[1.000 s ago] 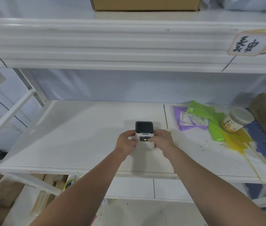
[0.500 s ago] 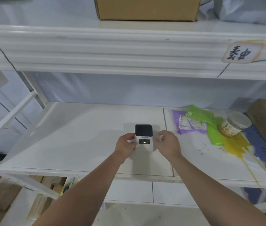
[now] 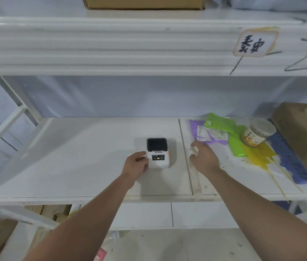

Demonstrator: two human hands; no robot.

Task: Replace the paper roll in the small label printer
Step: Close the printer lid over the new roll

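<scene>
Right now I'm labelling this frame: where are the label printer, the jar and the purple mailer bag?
label printer (image 3: 157,159): head view, on its white front face by the small display.
jar (image 3: 257,133): head view, on its clear side wall below the lid.
purple mailer bag (image 3: 194,124): head view, on its bare upper-left corner.

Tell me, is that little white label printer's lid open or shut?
Shut: the small white label printer stands upright with its dark top cover lying flat and flush. The left hand steadies its side.
</scene>
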